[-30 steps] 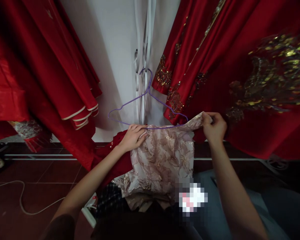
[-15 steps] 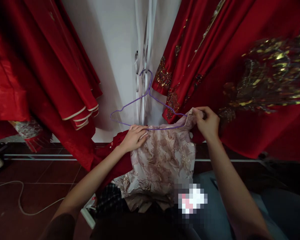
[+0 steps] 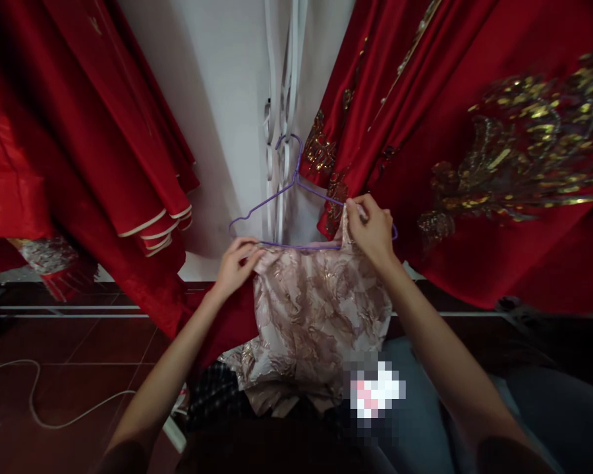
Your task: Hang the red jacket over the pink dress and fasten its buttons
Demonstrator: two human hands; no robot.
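Note:
A pale pink brocade dress (image 3: 321, 303) with a gold sheen hangs in front of me, its lower part gathered near my lap. My right hand (image 3: 373, 227) pinches its right shoulder strap up against the sloping arm of a purple wire hanger (image 3: 271, 195). The hanger's right tip sticks out past that hand, and its bottom bar runs along the dress's neckline. At the left shoulder of the dress, my left hand (image 3: 237, 266) is closed on the fabric edge, beside the hanger's bar. The hanger's left end is bare. The hook is up by white straps (image 3: 281, 158).
Red garments (image 3: 143, 131) hang on the left, and red gowns with gold sequins (image 3: 514, 151) on the right. Behind is a white wall (image 3: 217, 85). A white cable (image 3: 64, 426) lies on the dark red tiled floor (image 3: 99, 339).
My right hand has moved left along the hanger, bringing the strap over its arm, so the right tip now shows. My left hand has shifted left and gripped the other shoulder.

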